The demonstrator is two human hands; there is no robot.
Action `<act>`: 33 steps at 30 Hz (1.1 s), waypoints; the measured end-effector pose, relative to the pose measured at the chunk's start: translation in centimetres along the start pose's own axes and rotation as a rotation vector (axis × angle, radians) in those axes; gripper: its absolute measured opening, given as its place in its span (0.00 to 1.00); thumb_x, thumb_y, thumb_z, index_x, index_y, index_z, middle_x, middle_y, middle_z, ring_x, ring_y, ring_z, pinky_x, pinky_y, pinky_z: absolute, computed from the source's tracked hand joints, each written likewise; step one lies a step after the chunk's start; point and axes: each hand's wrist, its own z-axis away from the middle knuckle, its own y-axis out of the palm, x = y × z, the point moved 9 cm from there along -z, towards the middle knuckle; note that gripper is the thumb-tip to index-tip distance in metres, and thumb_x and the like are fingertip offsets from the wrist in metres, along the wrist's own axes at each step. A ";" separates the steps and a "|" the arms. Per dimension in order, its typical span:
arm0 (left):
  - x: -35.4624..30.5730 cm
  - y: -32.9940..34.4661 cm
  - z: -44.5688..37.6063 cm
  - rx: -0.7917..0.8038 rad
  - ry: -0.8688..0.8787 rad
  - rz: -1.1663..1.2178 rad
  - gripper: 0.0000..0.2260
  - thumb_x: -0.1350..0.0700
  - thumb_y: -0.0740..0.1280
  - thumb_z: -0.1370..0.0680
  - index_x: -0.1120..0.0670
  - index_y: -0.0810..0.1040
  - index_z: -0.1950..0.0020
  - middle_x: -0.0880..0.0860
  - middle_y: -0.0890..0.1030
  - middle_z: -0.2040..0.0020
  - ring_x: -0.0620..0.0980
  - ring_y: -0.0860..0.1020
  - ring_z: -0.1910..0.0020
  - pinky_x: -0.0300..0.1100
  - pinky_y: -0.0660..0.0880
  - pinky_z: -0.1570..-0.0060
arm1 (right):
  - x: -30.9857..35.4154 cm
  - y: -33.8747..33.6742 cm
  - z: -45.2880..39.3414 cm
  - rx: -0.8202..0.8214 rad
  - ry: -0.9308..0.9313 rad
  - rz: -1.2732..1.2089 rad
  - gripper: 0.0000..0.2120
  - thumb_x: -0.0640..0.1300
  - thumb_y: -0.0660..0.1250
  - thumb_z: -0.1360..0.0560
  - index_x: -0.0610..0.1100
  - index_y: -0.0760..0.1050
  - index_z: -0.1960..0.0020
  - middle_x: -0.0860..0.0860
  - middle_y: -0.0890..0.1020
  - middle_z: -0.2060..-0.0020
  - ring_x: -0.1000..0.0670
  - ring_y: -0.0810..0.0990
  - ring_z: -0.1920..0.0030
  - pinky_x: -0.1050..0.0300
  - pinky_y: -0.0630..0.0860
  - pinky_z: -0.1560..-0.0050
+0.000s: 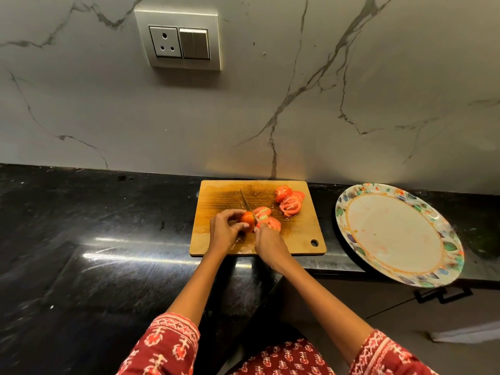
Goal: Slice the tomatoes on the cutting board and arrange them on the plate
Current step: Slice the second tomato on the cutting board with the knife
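Left hand [226, 227] pinches the tomato [247, 219]; right hand [266, 240] apparently grips the knife [247, 204]; fingertips beside the blade risk a nick if the wet tomato slips.

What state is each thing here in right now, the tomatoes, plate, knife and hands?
Tomato: partly sliced, held by left hand.
Knife: blade in the tomato, held by right hand.
Slices: piled on cutting board.
Plate: no slices, smeared, overhanging the counter edge.
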 end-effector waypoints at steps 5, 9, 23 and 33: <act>-0.1 0.0 0.0 0.003 0.003 0.032 0.13 0.66 0.74 0.34 0.59 0.82 0.50 0.53 0.82 0.52 0.47 0.79 0.52 0.36 0.75 0.49 | -0.9 0.7 1.3 -0.002 0.000 0.026 0.15 0.45 0.49 0.18 0.37 0.69 0.42 0.37 0.79 0.51 0.37 0.77 0.50 0.53 0.66 0.59; 0.2 -0.3 0.2 -0.015 -0.002 0.022 0.13 0.66 0.74 0.33 0.59 0.82 0.49 0.51 0.82 0.53 0.46 0.79 0.52 0.29 0.73 0.52 | -0.5 0.8 1.1 -0.004 0.001 -0.010 0.15 0.45 0.49 0.18 0.36 0.69 0.42 0.37 0.79 0.51 0.38 0.77 0.49 0.55 0.63 0.60; 0.4 -0.2 -0.2 -0.026 -0.011 0.012 0.12 0.65 0.73 0.32 0.59 0.82 0.49 0.54 0.83 0.52 0.47 0.79 0.51 0.38 0.74 0.49 | -0.7 1.3 0.8 -0.034 0.009 -0.023 0.15 0.44 0.50 0.18 0.35 0.69 0.44 0.36 0.79 0.51 0.37 0.77 0.50 0.54 0.65 0.60; 0.3 -0.6 0.0 -0.046 0.014 0.021 0.12 0.65 0.73 0.32 0.60 0.82 0.50 0.52 0.82 0.54 0.44 0.78 0.55 0.22 0.72 0.57 | -0.8 2.2 0.7 -0.007 0.042 -0.037 0.16 0.44 0.49 0.18 0.34 0.70 0.44 0.37 0.78 0.49 0.37 0.77 0.48 0.56 0.63 0.59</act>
